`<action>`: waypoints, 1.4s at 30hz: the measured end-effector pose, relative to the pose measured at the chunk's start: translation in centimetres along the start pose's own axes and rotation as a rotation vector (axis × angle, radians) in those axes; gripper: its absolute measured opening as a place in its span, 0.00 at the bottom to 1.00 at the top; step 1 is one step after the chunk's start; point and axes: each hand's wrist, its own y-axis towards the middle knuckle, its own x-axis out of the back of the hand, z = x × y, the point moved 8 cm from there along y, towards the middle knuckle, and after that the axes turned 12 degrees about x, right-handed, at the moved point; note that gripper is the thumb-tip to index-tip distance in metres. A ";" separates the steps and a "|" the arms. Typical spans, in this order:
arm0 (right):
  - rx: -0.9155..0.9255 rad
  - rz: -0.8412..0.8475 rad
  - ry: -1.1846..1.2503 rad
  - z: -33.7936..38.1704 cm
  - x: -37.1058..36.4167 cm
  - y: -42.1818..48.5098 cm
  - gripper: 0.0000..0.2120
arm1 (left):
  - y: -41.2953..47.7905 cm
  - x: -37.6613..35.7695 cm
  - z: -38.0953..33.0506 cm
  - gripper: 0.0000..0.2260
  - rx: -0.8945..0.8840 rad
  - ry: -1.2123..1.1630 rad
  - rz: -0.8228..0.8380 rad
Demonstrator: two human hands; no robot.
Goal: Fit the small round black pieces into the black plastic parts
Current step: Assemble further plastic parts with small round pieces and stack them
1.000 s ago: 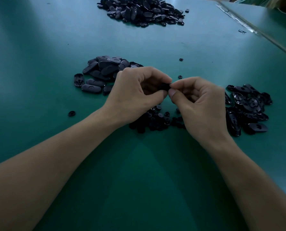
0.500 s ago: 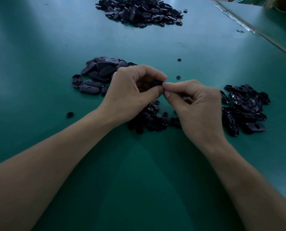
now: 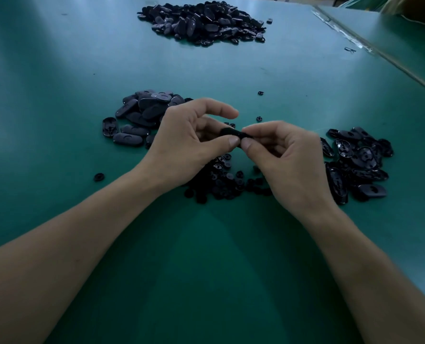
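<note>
Above round-piece pile (image 3: pixel 221 180): left hand (image 3: pixel 186 142), right hand (image 3: pixel 288 160) fingers pinching black part (image 3: pixel 231 133).

Left hand (image 3: pixel 186 142): index finger (image 3: pixel 221 111) has lifted off the black plastic part (image 3: pixel 231 132) and now extends above it. Part more exposed than before.

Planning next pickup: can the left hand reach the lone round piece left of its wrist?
Likely yes: only bare table separates left hand from lone round piece, though it holds a black part.
</note>
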 end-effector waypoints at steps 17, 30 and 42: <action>-0.060 0.042 -0.089 -0.5 -0.2 0.2 0.06 | 0.1 0.1 -0.3 0.10 -0.017 0.064 -0.034; -0.009 0.001 -0.144 0.6 0.4 0.1 0.06 | -0.2 0.6 -0.7 0.09 -0.086 0.081 -0.114; -0.358 0.130 -0.751 -1.5 6.4 -1.9 0.11 | 0.5 5.8 1.8 0.06 0.010 -0.055 -0.630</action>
